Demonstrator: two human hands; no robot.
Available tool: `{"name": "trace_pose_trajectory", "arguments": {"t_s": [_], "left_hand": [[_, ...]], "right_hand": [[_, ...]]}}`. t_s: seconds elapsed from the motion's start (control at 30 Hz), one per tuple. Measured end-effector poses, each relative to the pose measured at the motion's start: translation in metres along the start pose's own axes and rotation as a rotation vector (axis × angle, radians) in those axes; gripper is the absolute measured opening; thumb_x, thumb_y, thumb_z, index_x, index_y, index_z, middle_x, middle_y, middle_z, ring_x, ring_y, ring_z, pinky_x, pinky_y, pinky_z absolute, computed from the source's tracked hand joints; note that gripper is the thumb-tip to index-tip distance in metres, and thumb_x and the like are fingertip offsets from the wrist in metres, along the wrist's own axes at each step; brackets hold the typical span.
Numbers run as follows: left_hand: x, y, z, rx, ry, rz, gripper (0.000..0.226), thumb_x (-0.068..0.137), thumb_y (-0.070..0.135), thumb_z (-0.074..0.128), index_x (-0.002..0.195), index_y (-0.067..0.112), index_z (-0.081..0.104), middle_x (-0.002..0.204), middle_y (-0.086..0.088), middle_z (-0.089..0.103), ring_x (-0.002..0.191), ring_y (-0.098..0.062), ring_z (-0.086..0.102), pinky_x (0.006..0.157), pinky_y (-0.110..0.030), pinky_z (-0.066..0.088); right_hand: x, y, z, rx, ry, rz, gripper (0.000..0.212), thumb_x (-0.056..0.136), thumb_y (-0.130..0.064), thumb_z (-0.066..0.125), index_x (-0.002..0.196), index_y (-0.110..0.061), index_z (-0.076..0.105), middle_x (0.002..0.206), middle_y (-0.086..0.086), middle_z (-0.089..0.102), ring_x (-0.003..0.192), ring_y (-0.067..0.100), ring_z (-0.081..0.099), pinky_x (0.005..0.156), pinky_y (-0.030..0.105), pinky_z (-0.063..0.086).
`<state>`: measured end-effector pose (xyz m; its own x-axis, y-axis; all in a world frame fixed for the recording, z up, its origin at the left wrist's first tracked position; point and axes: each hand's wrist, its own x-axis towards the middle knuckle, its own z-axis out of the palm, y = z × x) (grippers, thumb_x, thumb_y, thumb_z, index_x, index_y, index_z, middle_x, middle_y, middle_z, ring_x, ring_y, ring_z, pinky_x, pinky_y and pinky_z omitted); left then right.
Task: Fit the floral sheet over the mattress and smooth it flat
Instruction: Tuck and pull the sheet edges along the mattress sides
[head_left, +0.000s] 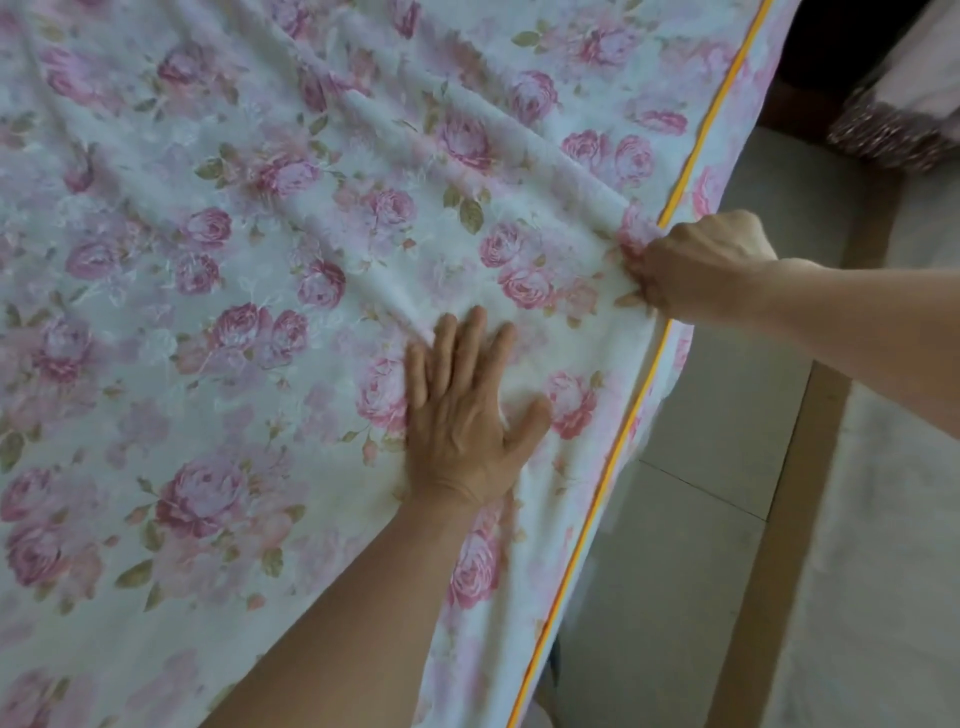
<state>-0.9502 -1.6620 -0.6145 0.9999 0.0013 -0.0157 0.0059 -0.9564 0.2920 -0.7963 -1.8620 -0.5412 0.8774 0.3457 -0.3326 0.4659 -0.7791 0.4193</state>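
The floral sheet (234, 260), white with pink roses and green leaves, covers the mattress across most of the view. An orange piping line (691, 171) runs along its right edge, and the sheet's border hangs down beyond it. Long diagonal wrinkles run from the upper left toward the right edge. My left hand (462, 410) lies flat on the sheet near that edge, fingers straight and pressing down. My right hand (696, 265) grips a bunch of the sheet at the piping, fingers curled round the cloth. The mattress itself is hidden under the sheet.
A tiled floor (696, 457) with brown strips lies to the right of the bed. A pale rug (883, 545) covers the floor at lower right. Dark patterned fabric (893, 130) sits at the upper right corner.
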Motion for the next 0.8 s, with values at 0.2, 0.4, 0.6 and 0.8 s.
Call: {"name": "trace_pose_trajectory", "arguments": {"t_s": [0.2,0.4,0.6,0.8], "left_hand": [[0.019,-0.001,-0.002,-0.011,0.001,0.019,0.076,0.086,0.070,0.033,0.152,0.036,0.016,0.161,0.013,0.001,0.148,-0.013,-0.007,0.120,-0.046,0.003],[0.050,-0.008,-0.003,-0.102,0.005,0.152,0.069,0.085,0.064,0.039,0.148,0.036,0.031,0.159,0.013,0.017,0.149,-0.013,0.004,0.119,-0.044,0.009],[0.055,-0.012,-0.003,-0.202,0.003,0.144,0.063,0.084,0.060,0.039,0.142,0.036,0.042,0.157,0.015,0.022,0.148,-0.011,0.005,0.120,-0.040,0.005],[0.056,-0.014,-0.020,-0.380,-0.019,0.151,0.056,0.088,0.048,0.047,0.141,0.030,0.045,0.156,0.011,0.028,0.147,-0.009,0.013,0.119,-0.038,0.011]], "right_hand": [[0.011,0.008,-0.002,0.180,0.078,-0.077,0.037,0.098,-0.043,0.029,0.074,-0.019,0.044,0.073,0.001,0.056,0.063,0.025,0.048,0.052,0.026,0.030],[0.060,-0.044,-0.038,0.501,0.216,-0.026,0.053,0.095,-0.053,0.040,0.125,-0.010,0.036,0.120,0.010,0.047,0.089,0.033,0.058,0.058,0.036,0.036],[0.136,-0.090,-0.076,0.599,0.138,0.092,0.057,0.092,-0.059,0.039,0.118,-0.009,0.050,0.113,0.010,0.056,0.096,0.032,0.056,0.070,0.035,0.031],[0.151,-0.080,-0.068,0.451,0.231,-0.013,0.026,0.093,-0.026,0.035,0.082,-0.020,0.058,0.086,0.005,0.058,0.089,0.033,0.060,0.068,0.034,0.036]]}}
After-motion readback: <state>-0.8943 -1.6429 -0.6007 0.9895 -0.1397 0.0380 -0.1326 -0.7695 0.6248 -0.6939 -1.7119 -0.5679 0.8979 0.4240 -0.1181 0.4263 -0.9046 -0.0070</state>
